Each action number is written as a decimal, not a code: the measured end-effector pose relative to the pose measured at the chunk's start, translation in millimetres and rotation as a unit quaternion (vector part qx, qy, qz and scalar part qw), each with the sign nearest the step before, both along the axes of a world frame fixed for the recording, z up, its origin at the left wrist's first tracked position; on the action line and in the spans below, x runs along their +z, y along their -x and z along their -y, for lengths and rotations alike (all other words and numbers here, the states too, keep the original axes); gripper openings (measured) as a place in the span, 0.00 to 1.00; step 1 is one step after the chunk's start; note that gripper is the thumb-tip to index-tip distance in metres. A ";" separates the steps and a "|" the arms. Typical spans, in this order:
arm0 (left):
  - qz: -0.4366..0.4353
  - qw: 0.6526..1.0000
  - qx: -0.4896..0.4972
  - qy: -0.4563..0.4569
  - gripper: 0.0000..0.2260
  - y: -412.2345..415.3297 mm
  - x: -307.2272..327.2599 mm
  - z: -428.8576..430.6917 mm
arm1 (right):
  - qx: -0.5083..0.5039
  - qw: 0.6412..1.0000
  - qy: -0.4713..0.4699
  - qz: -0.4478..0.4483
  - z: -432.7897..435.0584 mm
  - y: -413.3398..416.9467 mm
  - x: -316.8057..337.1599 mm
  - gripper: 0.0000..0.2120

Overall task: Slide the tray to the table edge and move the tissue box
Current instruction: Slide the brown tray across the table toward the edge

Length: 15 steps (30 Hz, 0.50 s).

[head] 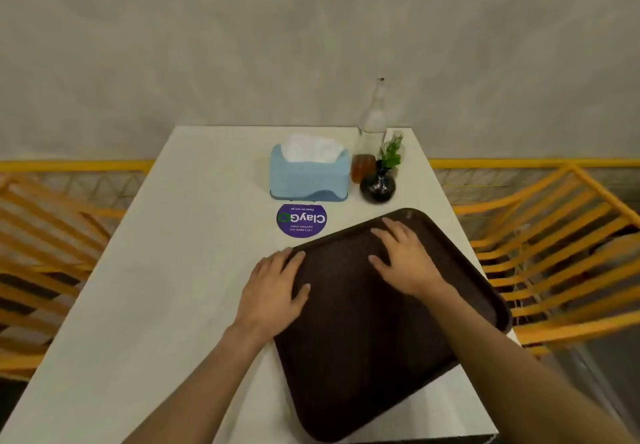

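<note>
Brown plastic, dark and faintly textured: that is the tray under both my palms, lying skewed on the white table so that its long side runs from about seven o'clock up to one o'clock. Its right corner pokes out past the table's right edge, and its near corner sits close to the edge nearest me.

My left hand rests flat on the tray's left rim, fingers spread loosely and pointing toward twelve, thumb lying on the tray floor; it clasps nothing. My right hand lies palm down inside the tray toward its far end, fingers splayed toward eleven o'clock, pressing on the surface rather than gripping it.

At twelve o'clock from the tray stands the light blue tissue box, white tissue puffing out of its top, well apart from both hands. Between box and tray a round purple sticker lies on the tabletop. At the box's three o'clock cluster a small amber glass, a tall clear bottle and a round black vase holding a green sprig. Orange slatted chairs flank the table at three and nine.
</note>
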State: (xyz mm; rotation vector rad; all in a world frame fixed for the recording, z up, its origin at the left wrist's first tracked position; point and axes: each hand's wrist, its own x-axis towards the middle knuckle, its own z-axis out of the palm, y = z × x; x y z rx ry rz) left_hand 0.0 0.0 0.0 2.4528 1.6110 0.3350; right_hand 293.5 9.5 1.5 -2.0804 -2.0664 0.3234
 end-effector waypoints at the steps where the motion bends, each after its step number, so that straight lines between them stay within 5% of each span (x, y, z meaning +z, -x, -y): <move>1: -0.017 1.000 -0.001 0.022 0.29 -0.6 -4.3 2.2 | -0.009 0.999 0.043 0.010 3.1 0.5 -7.9 0.32; 4: -0.040 0.999 0.007 0.020 0.29 1.0 -16.1 2.3 | -0.023 0.994 0.101 0.021 12.0 7.8 -31.0 0.33; 15: -0.030 0.998 0.043 0.023 0.21 42.4 -22.6 -16.0 | 0.047 0.998 0.044 0.020 20.4 82.4 -46.2 0.32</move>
